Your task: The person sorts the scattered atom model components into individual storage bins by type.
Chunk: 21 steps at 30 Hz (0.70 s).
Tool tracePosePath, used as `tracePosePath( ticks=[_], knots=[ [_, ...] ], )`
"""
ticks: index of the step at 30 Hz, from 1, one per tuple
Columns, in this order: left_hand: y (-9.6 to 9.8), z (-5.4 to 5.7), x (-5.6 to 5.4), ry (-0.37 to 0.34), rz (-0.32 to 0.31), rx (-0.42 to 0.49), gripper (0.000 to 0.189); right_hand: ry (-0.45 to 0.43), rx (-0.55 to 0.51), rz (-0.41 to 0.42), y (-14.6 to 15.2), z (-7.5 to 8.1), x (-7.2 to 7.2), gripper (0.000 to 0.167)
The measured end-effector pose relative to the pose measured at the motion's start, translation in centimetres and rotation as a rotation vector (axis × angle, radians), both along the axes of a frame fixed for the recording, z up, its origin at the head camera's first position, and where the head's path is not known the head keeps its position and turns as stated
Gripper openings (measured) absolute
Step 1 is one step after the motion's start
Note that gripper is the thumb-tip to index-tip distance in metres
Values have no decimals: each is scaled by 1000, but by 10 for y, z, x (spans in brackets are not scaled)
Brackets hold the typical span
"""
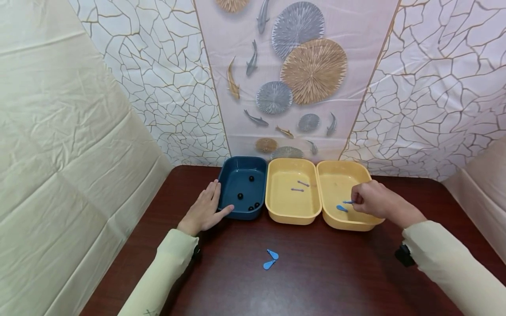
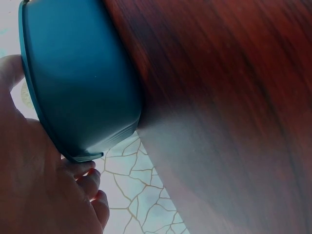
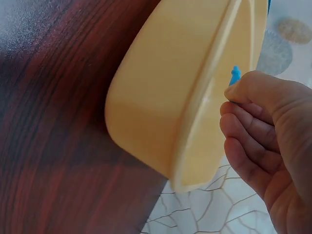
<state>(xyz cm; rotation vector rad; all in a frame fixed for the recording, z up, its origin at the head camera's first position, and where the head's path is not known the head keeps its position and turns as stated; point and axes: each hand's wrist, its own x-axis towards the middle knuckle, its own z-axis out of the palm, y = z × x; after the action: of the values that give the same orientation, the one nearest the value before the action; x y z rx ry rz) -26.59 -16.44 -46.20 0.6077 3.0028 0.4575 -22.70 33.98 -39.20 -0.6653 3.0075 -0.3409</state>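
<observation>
My right hand (image 1: 370, 197) is over the right yellow tub (image 1: 329, 219), pinching a small blue plastic piece (image 3: 235, 75) between thumb and forefinger. A knobbed tip of this piece sticks out of the pinch; the rest is hidden by the fingers. Below it in the tub lies a blue teardrop-shaped piece (image 1: 341, 208). My left hand (image 1: 205, 210) rests with straight fingers on the left rim of the dark blue tub (image 1: 242, 215), its thumb over the front corner. Several black balls (image 1: 240, 196) lie in that tub. Two blue teardrop-shaped pieces (image 1: 269, 264) lie on the table in front.
Between the blue tub and the right one stands another yellow tub (image 1: 293, 219), holding two small purple sticks (image 1: 297, 190). All three tubs stand side by side near the back edge of the dark wooden table (image 1: 316, 272). A patterned cloth (image 1: 276, 131) hangs behind.
</observation>
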Motion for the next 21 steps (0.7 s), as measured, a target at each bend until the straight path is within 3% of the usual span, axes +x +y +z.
tracePosePath(
  ticks=[14,21],
  knots=[
    [2,1,2,-5,-3,7,98,-23,-14,-41,13,-33,-11,14],
    [2,1,2,-8,-1,6,98,-27,8,-54,14,-30,-14,9]
  ],
)
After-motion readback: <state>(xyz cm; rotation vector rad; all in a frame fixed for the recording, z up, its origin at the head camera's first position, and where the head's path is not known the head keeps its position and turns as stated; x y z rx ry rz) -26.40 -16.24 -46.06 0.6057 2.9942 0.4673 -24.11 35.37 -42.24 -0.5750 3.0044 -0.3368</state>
